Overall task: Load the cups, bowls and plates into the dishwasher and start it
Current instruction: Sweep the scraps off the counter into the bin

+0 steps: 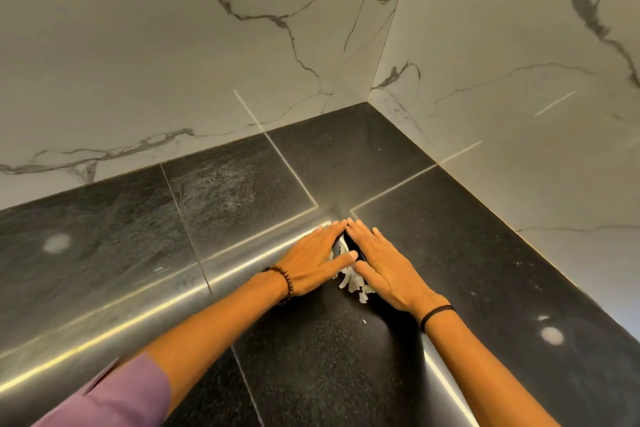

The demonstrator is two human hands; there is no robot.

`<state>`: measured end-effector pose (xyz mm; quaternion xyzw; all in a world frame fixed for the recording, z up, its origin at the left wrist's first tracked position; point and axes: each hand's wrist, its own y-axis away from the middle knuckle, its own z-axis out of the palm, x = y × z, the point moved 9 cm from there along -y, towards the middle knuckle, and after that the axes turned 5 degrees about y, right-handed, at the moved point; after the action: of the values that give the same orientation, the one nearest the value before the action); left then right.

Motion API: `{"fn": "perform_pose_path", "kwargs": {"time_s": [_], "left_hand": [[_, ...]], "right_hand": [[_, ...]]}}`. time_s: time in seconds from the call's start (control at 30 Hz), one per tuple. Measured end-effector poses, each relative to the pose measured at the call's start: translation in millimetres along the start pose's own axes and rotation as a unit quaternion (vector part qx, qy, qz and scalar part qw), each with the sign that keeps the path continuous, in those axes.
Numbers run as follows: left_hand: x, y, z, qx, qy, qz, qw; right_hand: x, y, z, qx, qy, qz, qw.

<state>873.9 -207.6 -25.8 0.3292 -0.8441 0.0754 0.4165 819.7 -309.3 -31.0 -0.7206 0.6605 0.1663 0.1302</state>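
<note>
1. Your left hand point(311, 263) and right hand point(384, 267) lie flat on the black countertop point(450, 218). The fingers are straight and released, grasping nothing, and the fingertips meet, probably a resting pose.
2. Between your thumbs lies a whitish patch point(353, 279); you cannot tell what it is.
3. Beyond your fingertips stand marble walls point(173, 62).
4. No cups, bowls, plates or dishwasher show near your fingers.

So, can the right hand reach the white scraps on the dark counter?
Probably yes: the right hand lies flat beside the white scraps, thumb almost on them, and nothing covers them; the left hand only borders the other side.
</note>
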Motion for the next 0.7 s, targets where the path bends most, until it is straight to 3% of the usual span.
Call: {"fn": "perform_pose_path", "kwargs": {"time_s": [0.27, 0.7], "left_hand": [[25.3, 56.4, 12.7, 0.007, 0.019, 0.037, 0.999], [28.1, 128.7, 45.2, -0.002, 0.004, 0.02, 1.0]], "right_hand": [[-37.4, 48.4, 9.5, 0.015, -0.008, -0.012, 1.0], [-70.0, 111.5, 42.3, 0.024, -0.001, 0.008, 1.0]]}}
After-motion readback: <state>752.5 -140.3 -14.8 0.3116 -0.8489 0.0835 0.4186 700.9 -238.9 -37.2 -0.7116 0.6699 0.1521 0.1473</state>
